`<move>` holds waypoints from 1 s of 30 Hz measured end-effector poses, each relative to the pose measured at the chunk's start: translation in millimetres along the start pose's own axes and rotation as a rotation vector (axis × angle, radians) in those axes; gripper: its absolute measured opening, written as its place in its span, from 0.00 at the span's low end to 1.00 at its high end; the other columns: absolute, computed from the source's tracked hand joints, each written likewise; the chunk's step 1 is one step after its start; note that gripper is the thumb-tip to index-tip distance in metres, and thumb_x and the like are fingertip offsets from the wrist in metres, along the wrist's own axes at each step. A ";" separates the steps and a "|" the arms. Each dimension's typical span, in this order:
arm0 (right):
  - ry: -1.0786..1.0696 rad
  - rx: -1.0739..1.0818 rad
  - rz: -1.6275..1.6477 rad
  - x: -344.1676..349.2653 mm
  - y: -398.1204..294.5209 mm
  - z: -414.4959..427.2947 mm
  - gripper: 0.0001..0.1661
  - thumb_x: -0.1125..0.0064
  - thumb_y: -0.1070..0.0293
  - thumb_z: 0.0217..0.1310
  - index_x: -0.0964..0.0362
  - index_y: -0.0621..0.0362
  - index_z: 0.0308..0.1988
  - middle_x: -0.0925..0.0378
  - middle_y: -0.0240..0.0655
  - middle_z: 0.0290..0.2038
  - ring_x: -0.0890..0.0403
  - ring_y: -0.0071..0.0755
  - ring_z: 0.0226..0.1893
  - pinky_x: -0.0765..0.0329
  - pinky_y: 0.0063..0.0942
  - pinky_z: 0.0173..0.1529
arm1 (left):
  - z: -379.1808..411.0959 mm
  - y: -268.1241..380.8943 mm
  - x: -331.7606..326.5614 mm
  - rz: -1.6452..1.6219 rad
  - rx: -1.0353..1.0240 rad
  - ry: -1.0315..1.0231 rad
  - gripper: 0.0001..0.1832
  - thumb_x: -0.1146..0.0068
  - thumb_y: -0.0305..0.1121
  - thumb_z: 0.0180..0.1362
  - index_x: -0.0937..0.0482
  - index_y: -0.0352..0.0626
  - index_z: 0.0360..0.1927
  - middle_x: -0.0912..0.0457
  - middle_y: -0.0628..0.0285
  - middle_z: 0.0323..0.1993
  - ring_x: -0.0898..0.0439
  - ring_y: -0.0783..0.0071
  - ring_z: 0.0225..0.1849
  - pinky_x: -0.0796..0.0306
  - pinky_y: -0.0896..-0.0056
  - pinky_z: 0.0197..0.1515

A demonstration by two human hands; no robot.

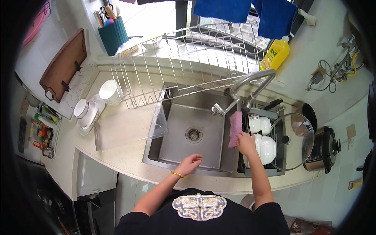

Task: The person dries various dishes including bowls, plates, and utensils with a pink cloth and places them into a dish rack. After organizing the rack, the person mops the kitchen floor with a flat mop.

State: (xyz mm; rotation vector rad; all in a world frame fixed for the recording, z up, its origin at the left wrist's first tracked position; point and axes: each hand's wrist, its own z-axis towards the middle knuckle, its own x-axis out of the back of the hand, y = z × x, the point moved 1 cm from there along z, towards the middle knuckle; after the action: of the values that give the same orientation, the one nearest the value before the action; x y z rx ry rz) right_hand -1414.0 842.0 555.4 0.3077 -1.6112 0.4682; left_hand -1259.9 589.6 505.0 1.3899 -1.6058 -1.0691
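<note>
Over the near edge of the stainless steel sink [176, 138] hangs my left hand [190, 164], wearing a gold bangle at the wrist; it holds nothing and its fingers are loosely bent. My right hand [245, 143] reaches to a pink cloth [235, 126] draped over the divider on the sink's right side, its fingers at the cloth's lower part. Whether they pinch it cannot be told. White bowls [267, 149] and cups [255, 123] stand in the rack just right of that hand. The grey faucet [249, 80] arches above the sink's back right corner.
A wire dish rack [182, 61] spans the back of the sink. A clear plastic tray [126, 126] overlaps its left rim. White bowls [110, 92] and plates [92, 114] stand left. At right are a glass lid [296, 152], a rice cooker [323, 149] and a yellow detergent bottle [276, 54].
</note>
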 end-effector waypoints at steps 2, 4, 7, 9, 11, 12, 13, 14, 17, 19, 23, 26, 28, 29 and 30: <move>0.065 -0.033 0.452 11.0 -17.6 -2.7 0.14 0.45 0.62 0.55 0.25 0.52 0.42 0.24 0.38 0.40 0.23 0.45 0.40 0.35 0.48 0.55 | -7.1 3.7 7.0 0.077 0.001 0.011 0.19 0.49 0.34 0.59 0.27 0.40 0.53 0.20 0.59 0.40 0.22 0.75 0.39 0.28 0.73 0.43; -0.040 -0.217 1.072 15.9 -38.7 -5.7 0.16 0.43 0.61 0.54 0.24 0.53 0.43 0.23 0.40 0.40 0.22 0.47 0.39 0.33 0.47 0.51 | -11.7 8.9 12.3 -0.069 0.023 -0.032 0.19 0.50 0.33 0.60 0.28 0.39 0.53 0.21 0.60 0.44 0.23 0.77 0.39 0.28 0.74 0.44; -0.096 -0.142 0.550 11.6 -77.1 -10.1 0.16 0.44 0.61 0.57 0.24 0.57 0.42 0.21 0.39 0.40 0.21 0.42 0.39 0.30 0.42 0.49 | -17.5 15.9 15.9 -0.118 0.067 -0.044 0.19 0.49 0.34 0.60 0.28 0.39 0.53 0.22 0.58 0.45 0.22 0.74 0.40 0.28 0.73 0.45; -0.146 -0.121 0.189 3.7 -94.2 -16.7 0.16 0.44 0.60 0.59 0.24 0.60 0.41 0.20 0.38 0.40 0.20 0.38 0.39 0.28 0.39 0.48 | -19.7 20.2 17.3 0.064 -0.074 -0.005 0.19 0.49 0.36 0.59 0.27 0.39 0.52 0.21 0.57 0.44 0.21 0.71 0.40 0.27 0.71 0.44; -0.007 0.243 0.379 -1.2 -104.5 -25.7 0.17 0.45 0.59 0.59 0.25 0.60 0.43 0.20 0.39 0.38 0.20 0.39 0.38 0.28 0.38 0.49 | -23.7 20.8 21.8 0.088 -0.081 -0.023 0.19 0.49 0.35 0.59 0.27 0.39 0.53 0.21 0.57 0.44 0.22 0.72 0.42 0.28 0.72 0.46; -0.222 0.104 0.888 -7.0 -106.5 -28.4 0.18 0.45 0.59 0.58 0.25 0.59 0.44 0.19 0.39 0.39 0.20 0.38 0.39 0.28 0.37 0.49 | -25.2 20.8 24.4 0.111 -0.091 -0.021 0.18 0.49 0.34 0.60 0.27 0.39 0.53 0.21 0.57 0.45 0.23 0.73 0.43 0.29 0.73 0.47; -0.459 -0.031 1.390 -13.0 -109.7 -31.7 0.19 0.44 0.59 0.57 0.25 0.58 0.45 0.19 0.39 0.39 0.20 0.38 0.39 0.28 0.37 0.50 | -27.2 20.1 27.5 0.107 -0.080 -0.022 0.18 0.49 0.34 0.60 0.27 0.39 0.53 0.21 0.57 0.45 0.23 0.73 0.44 0.29 0.73 0.47; -0.384 0.024 1.382 -14.9 -109.4 -32.8 0.21 0.43 0.60 0.57 0.26 0.58 0.49 0.20 0.39 0.41 0.20 0.32 0.40 0.29 0.29 0.50 | -30.2 19.1 30.7 0.106 -0.068 -0.013 0.18 0.49 0.34 0.59 0.27 0.39 0.53 0.21 0.56 0.45 0.23 0.73 0.44 0.29 0.72 0.48; -0.173 0.053 0.416 -21.0 -108.2 -34.1 0.21 0.46 0.62 0.62 0.28 0.62 0.51 0.20 0.38 0.42 0.21 0.26 0.43 0.29 0.23 0.51 | -45.2 15.1 34.7 0.103 -0.057 0.048 0.19 0.49 0.35 0.59 0.27 0.38 0.52 0.21 0.56 0.45 0.23 0.72 0.45 0.29 0.71 0.48; -0.381 -0.109 1.535 -25.9 -108.8 -31.4 0.17 0.43 0.64 0.58 0.25 0.61 0.46 0.20 0.37 0.35 0.20 0.23 0.38 0.26 0.24 0.45 | -58.2 12.1 35.2 0.047 -0.071 0.119 0.19 0.49 0.36 0.59 0.27 0.39 0.52 0.21 0.56 0.45 0.23 0.71 0.45 0.29 0.71 0.49; -0.095 -0.102 1.110 -38.2 -107.8 -12.7 0.15 0.42 0.62 0.58 0.23 0.66 0.29 0.25 0.31 0.18 0.25 0.22 0.20 0.29 0.20 0.27 | -93.7 -3.0 28.7 0.056 -0.073 0.354 0.19 0.49 0.37 0.59 0.27 0.40 0.52 0.21 0.57 0.45 0.23 0.71 0.45 0.29 0.71 0.49; -0.109 -0.009 1.138 -55.5 -109.3 -2.7 0.18 0.41 0.63 0.58 0.27 0.63 0.19 0.30 0.29 0.13 0.29 0.19 0.16 0.33 0.18 0.22 | -124.5 -21.9 12.2 0.087 -0.051 0.586 0.18 0.49 0.37 0.59 0.27 0.40 0.51 0.20 0.58 0.43 0.22 0.70 0.44 0.29 0.71 0.48; -0.132 0.112 1.266 -67.3 -115.6 -2.5 0.16 0.41 0.66 0.57 0.25 0.64 0.21 0.28 0.30 0.16 0.27 0.20 0.19 0.31 0.18 0.25 | -148.6 -36.0 -6.9 -0.051 -0.089 0.765 0.18 0.49 0.37 0.58 0.26 0.41 0.49 0.19 0.58 0.39 0.21 0.68 0.42 0.28 0.69 0.46; 0.042 0.458 1.125 -68.8 -123.0 -4.4 0.12 0.42 0.68 0.57 0.23 0.66 0.26 0.24 0.31 0.21 0.24 0.21 0.24 0.29 0.18 0.30 | -163.7 -42.3 -16.0 -0.105 -0.067 0.832 0.18 0.48 0.38 0.58 0.26 0.41 0.49 0.19 0.58 0.39 0.21 0.69 0.42 0.28 0.70 0.46; -0.012 0.417 1.164 -73.3 -128.2 -9.8 0.10 0.42 0.69 0.57 0.22 0.66 0.29 0.23 0.32 0.23 0.24 0.21 0.26 0.29 0.18 0.31 | -180.9 -51.5 -23.5 -0.111 -0.047 0.886 0.18 0.48 0.38 0.58 0.26 0.42 0.49 0.19 0.58 0.39 0.21 0.68 0.42 0.28 0.69 0.46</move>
State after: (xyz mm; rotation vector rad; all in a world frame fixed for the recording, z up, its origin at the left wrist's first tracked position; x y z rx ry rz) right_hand -1338.5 728.4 498.0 -0.3755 -1.5668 1.6898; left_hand -1071.4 588.2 524.5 1.6108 -0.8520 -0.4138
